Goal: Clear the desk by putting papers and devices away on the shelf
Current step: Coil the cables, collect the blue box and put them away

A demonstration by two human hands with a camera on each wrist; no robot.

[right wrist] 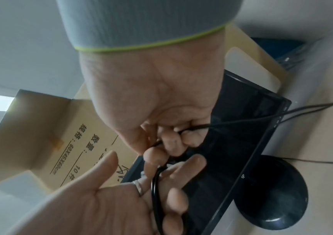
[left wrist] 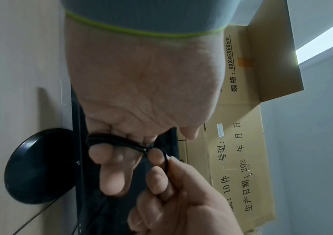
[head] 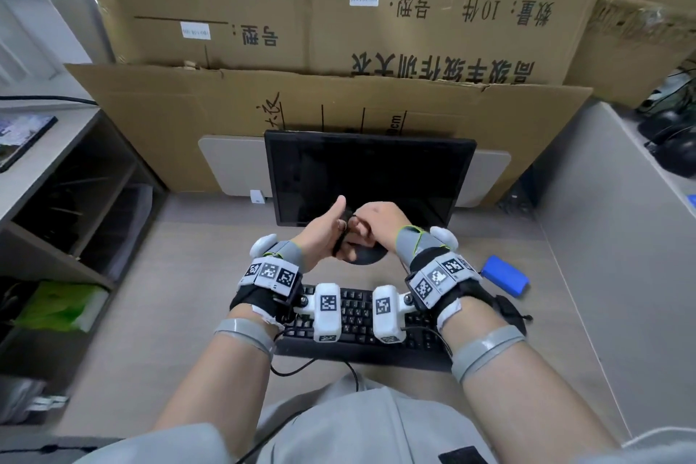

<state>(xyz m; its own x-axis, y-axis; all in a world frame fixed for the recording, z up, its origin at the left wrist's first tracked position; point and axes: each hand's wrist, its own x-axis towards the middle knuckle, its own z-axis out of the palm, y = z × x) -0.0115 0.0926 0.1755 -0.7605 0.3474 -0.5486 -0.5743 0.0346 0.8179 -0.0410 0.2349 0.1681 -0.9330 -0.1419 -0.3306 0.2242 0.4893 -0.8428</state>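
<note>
The black cable (left wrist: 106, 140) sat looped crosswise round the nearly straight fingers of the left hand (head: 320, 234), above the desk (head: 169, 294) before the monitor (head: 369, 177), its loose run pinched by the right hand (head: 376, 222) close alongside.

The monitor stand (left wrist: 39, 165) is glossy black plastic, boxes (head: 339, 11) matt cardboard, desk (head: 188, 294) and cable (right wrist: 154, 182) smooth.
</note>
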